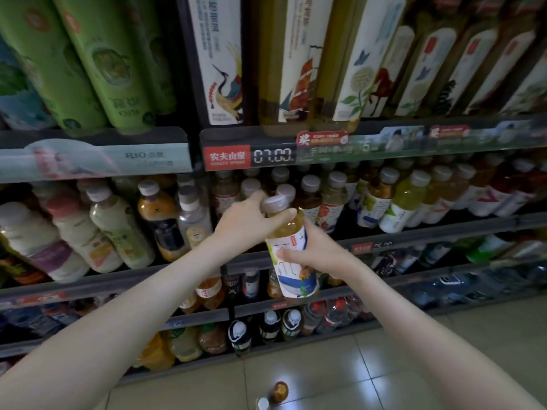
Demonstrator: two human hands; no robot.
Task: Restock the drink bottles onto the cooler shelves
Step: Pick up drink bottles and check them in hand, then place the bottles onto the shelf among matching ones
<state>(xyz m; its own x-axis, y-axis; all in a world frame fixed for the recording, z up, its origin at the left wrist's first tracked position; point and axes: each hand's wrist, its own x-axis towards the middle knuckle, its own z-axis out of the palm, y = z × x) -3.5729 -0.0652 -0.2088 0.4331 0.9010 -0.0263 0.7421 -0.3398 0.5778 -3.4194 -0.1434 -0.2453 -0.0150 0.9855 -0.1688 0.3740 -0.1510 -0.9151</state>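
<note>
Our left hand [247, 221] clasped the tea bottle [297, 281] just under its cap, our right hand [313, 251] wrapped round its label, we held it tilted at frame centre, before the shelf [429, 229] of white-capped bottles [336, 199], spare bottles [280, 392] on the floor, bottom centre

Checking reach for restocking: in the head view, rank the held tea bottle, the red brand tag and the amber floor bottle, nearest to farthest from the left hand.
1. The held tea bottle: gripped at its neck by the left hand.
2. The red brand tag: on the shelf edge above.
3. The amber floor bottle: far below, on the tiles.
</note>
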